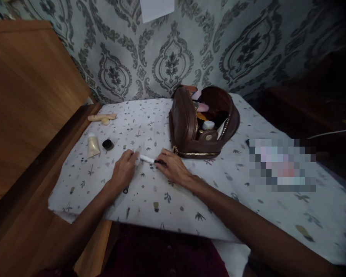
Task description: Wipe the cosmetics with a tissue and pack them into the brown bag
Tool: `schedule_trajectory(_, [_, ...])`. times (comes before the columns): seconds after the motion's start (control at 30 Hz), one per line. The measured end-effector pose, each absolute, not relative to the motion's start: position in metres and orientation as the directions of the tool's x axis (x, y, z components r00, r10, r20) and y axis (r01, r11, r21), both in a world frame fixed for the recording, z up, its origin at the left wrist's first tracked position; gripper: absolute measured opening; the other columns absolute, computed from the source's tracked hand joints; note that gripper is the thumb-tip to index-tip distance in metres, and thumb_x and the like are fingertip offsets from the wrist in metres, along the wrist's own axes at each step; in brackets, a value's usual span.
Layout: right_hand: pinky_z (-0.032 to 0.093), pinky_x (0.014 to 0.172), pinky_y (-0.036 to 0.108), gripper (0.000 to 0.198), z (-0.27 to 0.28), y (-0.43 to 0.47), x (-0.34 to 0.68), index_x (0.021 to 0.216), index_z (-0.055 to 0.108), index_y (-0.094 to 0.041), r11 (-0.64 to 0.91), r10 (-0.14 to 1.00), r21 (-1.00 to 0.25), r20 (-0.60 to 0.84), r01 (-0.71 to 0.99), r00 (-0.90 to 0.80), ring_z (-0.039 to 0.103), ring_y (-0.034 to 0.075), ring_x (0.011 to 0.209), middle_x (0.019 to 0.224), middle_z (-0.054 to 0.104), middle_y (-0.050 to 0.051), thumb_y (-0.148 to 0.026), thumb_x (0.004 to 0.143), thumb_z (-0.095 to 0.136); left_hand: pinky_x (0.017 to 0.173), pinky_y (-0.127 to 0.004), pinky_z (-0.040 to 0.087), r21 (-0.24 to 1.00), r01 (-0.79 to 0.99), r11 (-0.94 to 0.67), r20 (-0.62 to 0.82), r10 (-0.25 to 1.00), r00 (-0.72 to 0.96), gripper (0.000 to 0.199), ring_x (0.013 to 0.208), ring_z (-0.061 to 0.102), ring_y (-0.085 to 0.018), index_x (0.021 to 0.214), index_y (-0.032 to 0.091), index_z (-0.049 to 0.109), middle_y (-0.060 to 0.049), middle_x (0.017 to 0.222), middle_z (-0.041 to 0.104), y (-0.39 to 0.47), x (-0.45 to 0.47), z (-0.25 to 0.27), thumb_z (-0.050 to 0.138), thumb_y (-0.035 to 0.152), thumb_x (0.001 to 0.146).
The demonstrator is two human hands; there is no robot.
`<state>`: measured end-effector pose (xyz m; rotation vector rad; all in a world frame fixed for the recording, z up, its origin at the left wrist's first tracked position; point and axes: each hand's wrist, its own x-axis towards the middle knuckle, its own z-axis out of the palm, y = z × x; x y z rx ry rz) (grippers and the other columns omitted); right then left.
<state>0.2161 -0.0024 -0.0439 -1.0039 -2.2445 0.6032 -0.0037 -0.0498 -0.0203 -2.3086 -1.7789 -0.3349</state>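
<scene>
Between my two hands, low over the cloth, lies a slim white tube [147, 159] with a dark end. My right hand [173, 166] is closed around the dark end. My left hand [123, 166] pinches a translucent whitish piece [137, 157] at the other end; whether it is part of the tube I cannot tell. Just behind my right hand stands a brown cosmetic bag [184, 127], unzipped. Inside it show a white-capped container [208, 125], a pink item [202, 107] and other things partly hidden. A small black-lidded jar [107, 144] sits beyond my left hand.
A cream-coloured squeeze tube [93, 146] and a long tan item [102, 117] with a small yellowish piece [105, 121] lie at the left. Wooden furniture [34, 77] borders that side. A blurred-out object [282, 165] lies right. Patterned curtain-like fabric [173, 57] hangs behind.
</scene>
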Motion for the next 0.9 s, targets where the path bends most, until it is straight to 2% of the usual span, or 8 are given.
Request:
schedule_trajectory(0.13, [0.041,0.069,0.027,0.004,-0.045,-0.002,0.216,0.088,0.067,-0.016,0.582,0.795,-0.646,0.323,0.494,-0.514,0.055,0.016,0.076,0.083,0.058,0.003,-0.017,0.087,0.064,0.079,-0.031,0.054,-0.015,0.976,-0.217,0.312,0.926,0.211,0.049,0.102,0.058,-0.021,0.122,0.018,0.059,-0.009,0.109,0.06,-0.047,-0.01,-0.02,0.045,0.0,0.079])
schedule_trajectory(0.3, [0.042,0.069,0.026,0.009,-0.045,-0.002,0.216,0.092,0.066,-0.018,0.547,0.817,-0.689,0.317,0.475,-0.482,0.056,0.015,0.074,0.083,0.06,0.002,-0.013,0.086,0.064,0.079,-0.031,0.053,0.023,0.976,-0.217,0.282,0.938,0.202,0.047,0.097,0.057,-0.02,0.123,0.019,0.058,-0.009,0.107,0.059,-0.045,-0.003,-0.018,0.042,0.003,0.082])
schedule_trajectory(0.43, [0.043,0.071,0.027,0.007,-0.045,-0.002,0.216,0.088,0.067,-0.018,0.587,0.789,-0.67,0.348,0.454,-0.506,0.058,0.016,0.077,0.083,0.062,0.003,-0.013,0.088,0.062,0.084,-0.031,0.053,0.086,0.946,-0.314,0.236,0.928,0.287,0.05,0.1,0.056,-0.02,0.127,0.024,0.055,-0.006,0.109,0.058,-0.051,0.014,-0.021,0.042,0.004,0.083])
schedule_trajectory(0.6, [0.044,0.072,0.028,0.009,-0.044,-0.001,0.216,0.086,0.068,-0.017,0.602,0.786,-0.632,0.364,0.488,-0.499,0.059,0.017,0.079,0.081,0.061,0.004,-0.013,0.089,0.06,0.084,-0.035,0.053,0.096,0.904,-0.416,0.197,0.898,0.392,0.053,0.106,0.055,-0.022,0.135,0.022,0.048,-0.008,0.115,0.057,-0.058,0.032,-0.026,0.039,0.005,0.086])
schedule_trajectory(0.73, [0.045,0.074,0.029,0.004,-0.043,-0.002,0.216,0.088,0.068,-0.015,0.602,0.788,-0.596,0.336,0.531,-0.516,0.059,0.019,0.082,0.084,0.061,0.005,-0.015,0.087,0.064,0.085,-0.033,0.053,0.085,0.921,-0.381,0.199,0.912,0.359,0.053,0.104,0.056,-0.02,0.134,0.023,0.05,-0.007,0.111,0.056,-0.054,0.028,-0.025,0.041,0.003,0.086])
schedule_trajectory(0.9, [0.044,0.072,0.028,0.006,-0.045,-0.002,0.215,0.087,0.069,-0.017,0.603,0.79,-0.581,0.344,0.546,-0.507,0.058,0.018,0.079,0.083,0.06,0.004,-0.015,0.087,0.063,0.079,-0.032,0.054,0.036,0.959,-0.28,0.201,0.942,0.267,0.05,0.102,0.056,-0.021,0.132,0.022,0.053,-0.008,0.112,0.057,-0.045,0.009,-0.021,0.041,0.004,0.086])
